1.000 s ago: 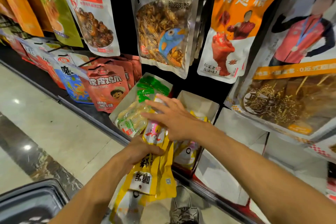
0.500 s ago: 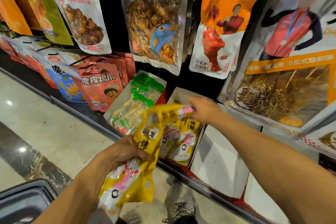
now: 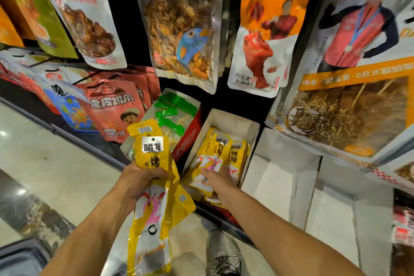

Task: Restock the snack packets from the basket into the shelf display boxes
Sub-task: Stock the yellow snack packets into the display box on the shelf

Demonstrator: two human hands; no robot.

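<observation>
Left hand (image 3: 143, 180) grips yellow snack packets (image 3: 156, 208), frame centre. Right hand (image 3: 216, 178) rests on boxed packets (image 3: 235, 157) in white display box (image 3: 233, 119); its grip cannot be told. Glossy pale floor (image 3: 56, 175) lower left.

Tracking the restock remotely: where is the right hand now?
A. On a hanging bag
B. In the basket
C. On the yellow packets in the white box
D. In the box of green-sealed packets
C: the right hand touches the yellow packets lying in the white display box, while the left hand grips the spare bunch.
</observation>
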